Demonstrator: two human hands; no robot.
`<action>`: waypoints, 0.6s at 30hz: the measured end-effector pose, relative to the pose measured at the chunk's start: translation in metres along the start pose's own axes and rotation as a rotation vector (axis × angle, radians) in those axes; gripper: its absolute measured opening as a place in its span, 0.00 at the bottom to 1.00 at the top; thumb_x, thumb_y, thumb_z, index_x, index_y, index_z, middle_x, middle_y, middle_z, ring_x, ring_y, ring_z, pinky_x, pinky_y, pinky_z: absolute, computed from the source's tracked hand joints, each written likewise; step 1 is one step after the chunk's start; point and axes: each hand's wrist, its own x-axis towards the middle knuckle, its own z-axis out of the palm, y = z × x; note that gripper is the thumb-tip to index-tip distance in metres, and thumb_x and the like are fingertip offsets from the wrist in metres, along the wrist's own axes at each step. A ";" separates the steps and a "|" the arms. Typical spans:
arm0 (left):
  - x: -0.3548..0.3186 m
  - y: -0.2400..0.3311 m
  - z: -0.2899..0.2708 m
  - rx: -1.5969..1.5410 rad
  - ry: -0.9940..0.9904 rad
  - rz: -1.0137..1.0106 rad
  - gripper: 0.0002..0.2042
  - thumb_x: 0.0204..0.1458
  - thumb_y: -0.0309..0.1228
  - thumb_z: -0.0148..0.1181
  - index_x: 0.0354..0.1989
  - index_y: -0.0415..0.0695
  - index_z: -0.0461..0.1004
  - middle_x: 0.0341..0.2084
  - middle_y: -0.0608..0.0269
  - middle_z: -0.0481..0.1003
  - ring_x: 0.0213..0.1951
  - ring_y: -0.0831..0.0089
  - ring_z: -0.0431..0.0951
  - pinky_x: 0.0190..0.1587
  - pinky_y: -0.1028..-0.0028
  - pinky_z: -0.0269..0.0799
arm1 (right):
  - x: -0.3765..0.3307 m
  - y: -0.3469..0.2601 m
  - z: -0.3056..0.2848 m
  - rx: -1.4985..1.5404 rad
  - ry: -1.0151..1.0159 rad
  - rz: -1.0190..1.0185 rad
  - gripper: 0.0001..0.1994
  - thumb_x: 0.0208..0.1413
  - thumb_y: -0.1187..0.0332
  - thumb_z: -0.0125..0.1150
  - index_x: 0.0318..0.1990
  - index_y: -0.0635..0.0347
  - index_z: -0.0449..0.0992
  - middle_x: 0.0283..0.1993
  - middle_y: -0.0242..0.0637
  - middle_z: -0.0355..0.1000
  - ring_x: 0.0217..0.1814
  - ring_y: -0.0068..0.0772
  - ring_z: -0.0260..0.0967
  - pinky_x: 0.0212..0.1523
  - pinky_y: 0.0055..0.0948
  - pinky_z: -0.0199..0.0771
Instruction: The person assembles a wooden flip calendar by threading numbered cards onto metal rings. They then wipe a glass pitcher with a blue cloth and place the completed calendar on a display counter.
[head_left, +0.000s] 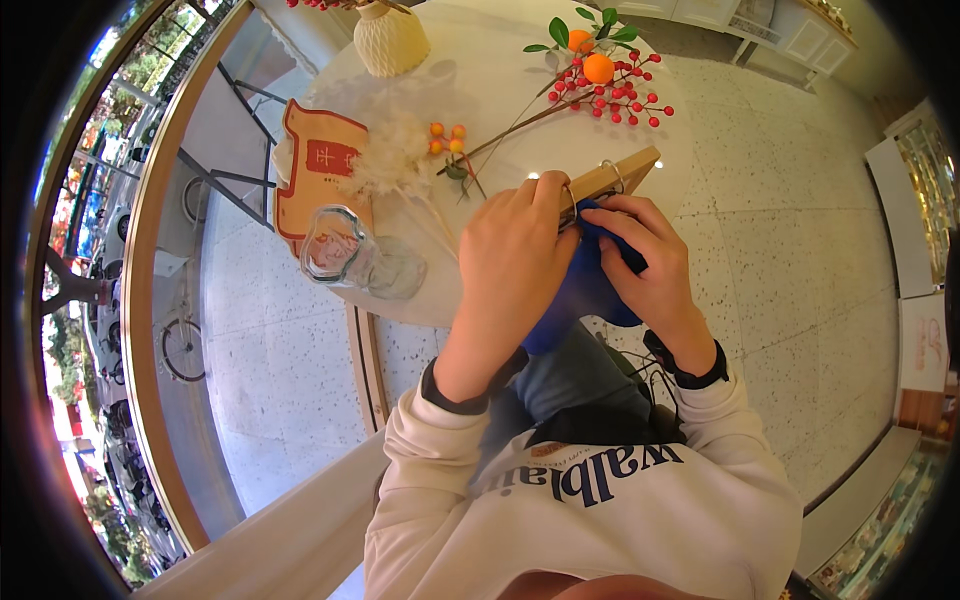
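Observation:
Over the near edge of the round white table (480,60), my left hand (515,245) is closed on a wooden stand (622,172) with metal rings, perhaps a flip calendar. The stand is tilted, and my fingers cover part of it. A blue cloth (580,295) hangs below it, pinched in my right hand (648,262) and touching the wood near the rings. To the left of my hands a clear glass vase (390,268) lies on its side. Beyond the stand rests an artificial branch with red berries (625,95), orange fruit (598,69) and green leaves.
A cream ribbed vase (392,42) stands at the far side of the table. On the left are a tan panel (305,195) with a red label, fluffy dried stems (395,158) and a small orange berry sprig (447,138). A window (100,300) runs along the left.

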 end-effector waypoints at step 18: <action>0.000 0.002 -0.003 -0.036 -0.054 -0.091 0.16 0.45 0.36 0.65 0.42 0.45 0.74 0.24 0.60 0.77 0.29 0.61 0.77 0.35 0.66 0.70 | -0.011 0.008 0.002 0.013 -0.203 0.411 0.20 0.55 0.66 0.59 0.56 0.55 0.70 0.23 0.40 0.73 0.25 0.42 0.73 0.29 0.35 0.70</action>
